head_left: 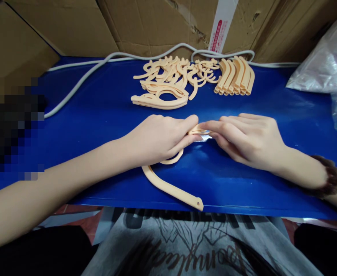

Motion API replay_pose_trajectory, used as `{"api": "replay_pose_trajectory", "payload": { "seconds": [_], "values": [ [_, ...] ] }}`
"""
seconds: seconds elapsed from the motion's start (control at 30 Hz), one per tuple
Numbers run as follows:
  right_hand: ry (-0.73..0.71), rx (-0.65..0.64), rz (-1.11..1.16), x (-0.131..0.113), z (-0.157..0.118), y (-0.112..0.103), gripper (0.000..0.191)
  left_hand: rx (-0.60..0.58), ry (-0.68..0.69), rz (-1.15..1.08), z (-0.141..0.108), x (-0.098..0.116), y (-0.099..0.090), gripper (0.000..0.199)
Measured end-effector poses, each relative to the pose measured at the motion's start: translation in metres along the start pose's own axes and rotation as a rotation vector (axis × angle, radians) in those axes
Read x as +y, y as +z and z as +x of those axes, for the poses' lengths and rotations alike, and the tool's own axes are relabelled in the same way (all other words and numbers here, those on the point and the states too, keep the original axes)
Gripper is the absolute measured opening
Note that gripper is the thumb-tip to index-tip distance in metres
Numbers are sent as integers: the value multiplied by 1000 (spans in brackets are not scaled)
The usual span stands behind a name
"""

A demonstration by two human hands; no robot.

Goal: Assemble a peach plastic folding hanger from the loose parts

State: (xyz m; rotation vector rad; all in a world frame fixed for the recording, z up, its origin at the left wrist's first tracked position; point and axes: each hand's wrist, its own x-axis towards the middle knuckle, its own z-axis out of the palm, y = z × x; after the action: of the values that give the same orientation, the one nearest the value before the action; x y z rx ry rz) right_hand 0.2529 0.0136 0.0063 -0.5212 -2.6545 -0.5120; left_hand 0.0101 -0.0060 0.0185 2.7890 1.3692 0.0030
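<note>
My left hand [165, 138] is closed on a beige plastic piece [196, 130], pinched between thumb and fingers above the blue table. My right hand [243, 136] meets the piece's right end, its thumb and index finger pressed close together there. Below my left hand a curved beige arm [171, 188] with a small hole at its tip reaches toward the table's front edge. A smaller beige curve [174, 158] shows just under the same hand. My left hand hides how these parts are joined.
Behind my hands are folded beige pieces [159, 100], a pile of beige hooks [176, 71] and stacked curved arms [234, 76]. A white cable [84, 78] runs along cardboard [153, 28]. Clear plastic bags [326, 65] lie at the right.
</note>
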Motion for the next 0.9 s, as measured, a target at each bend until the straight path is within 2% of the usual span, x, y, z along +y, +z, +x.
{"api": "replay_pose_trajectory", "payload": {
  "seconds": [0.33,0.9],
  "values": [
    [-20,13,30,0,0,1,22,-30,24,34,0,3,0,30],
    [-31,-18,136,1,0,5,26,-23,23,79,0,3,2,32]
  ]
}}
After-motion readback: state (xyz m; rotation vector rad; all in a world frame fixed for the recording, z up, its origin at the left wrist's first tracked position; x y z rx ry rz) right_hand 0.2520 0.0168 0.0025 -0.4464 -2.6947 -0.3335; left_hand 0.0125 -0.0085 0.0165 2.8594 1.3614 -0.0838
